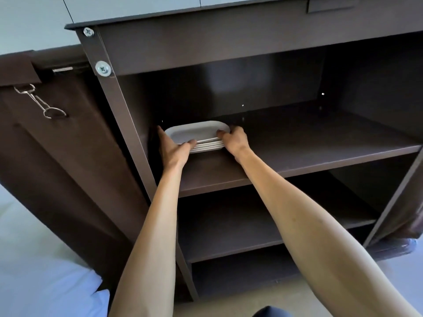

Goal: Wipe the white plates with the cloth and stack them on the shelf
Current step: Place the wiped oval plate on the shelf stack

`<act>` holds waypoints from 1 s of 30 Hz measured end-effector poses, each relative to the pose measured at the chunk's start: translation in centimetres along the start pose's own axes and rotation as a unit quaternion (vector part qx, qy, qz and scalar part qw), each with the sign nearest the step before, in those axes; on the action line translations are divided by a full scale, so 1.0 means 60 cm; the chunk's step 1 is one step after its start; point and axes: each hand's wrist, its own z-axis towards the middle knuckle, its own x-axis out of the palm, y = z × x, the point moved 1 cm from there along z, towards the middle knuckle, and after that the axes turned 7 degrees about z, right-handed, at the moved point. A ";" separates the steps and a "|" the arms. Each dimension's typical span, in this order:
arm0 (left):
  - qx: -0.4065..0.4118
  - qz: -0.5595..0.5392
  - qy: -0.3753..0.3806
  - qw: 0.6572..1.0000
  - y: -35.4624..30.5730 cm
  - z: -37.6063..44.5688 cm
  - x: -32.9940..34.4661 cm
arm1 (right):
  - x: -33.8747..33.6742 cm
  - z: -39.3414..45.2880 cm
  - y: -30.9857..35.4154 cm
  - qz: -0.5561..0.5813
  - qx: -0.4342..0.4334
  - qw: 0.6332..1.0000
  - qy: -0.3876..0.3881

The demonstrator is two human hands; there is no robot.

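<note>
We hold stack of white plates [197,137] on upper shelf [309,143], left end. Left hand [175,148] and right hand [233,139] clamp opposite rims. Probably heavy, stiff, slippery, fragile; we grip low, by rims.

Two bare forearms in view, no sleeves, no gloves. Left hand [172,148] and right hand [233,139] both bare: no rings, no watch, no bracelets at the wrists. Nails short, no visible polish, though small in frame. Left forearm slim, comes in from the near bottom edge; elbow out of frame. Right forearm wider near the lens from wide-angle stretch, a small dark mark on its upper surface around mid-length. A dark navy rounded bit [272,312] at the near bottom centre, likely clothing or a knee; can't tell which. Nothing more of the body shows.
</note>
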 end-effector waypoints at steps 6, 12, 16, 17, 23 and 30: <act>-0.004 0.017 0.005 1.000 0.002 0.008 0.006 | 0.000 0.001 -0.005 -0.041 -0.029 0.999 -0.004; 0.006 0.038 0.005 0.999 0.007 0.009 0.007 | 0.002 0.002 -0.009 -0.064 -0.045 0.997 -0.008; 0.018 0.065 0.006 0.998 0.011 0.012 0.006 | -0.001 -0.011 -0.003 -0.058 -0.043 0.997 -0.028; 0.023 0.074 0.007 0.997 0.012 0.014 0.007 | -0.007 -0.018 -0.001 -0.049 -0.046 0.997 -0.042; 0.078 0.117 -0.055 0.988 0.009 -0.003 0.001 | -0.095 -0.093 0.001 -0.016 -0.102 0.985 -0.140; 0.312 -0.153 -0.157 0.924 -0.058 -0.178 0.066 | -0.319 -0.240 -0.098 -0.071 -0.118 0.924 -0.357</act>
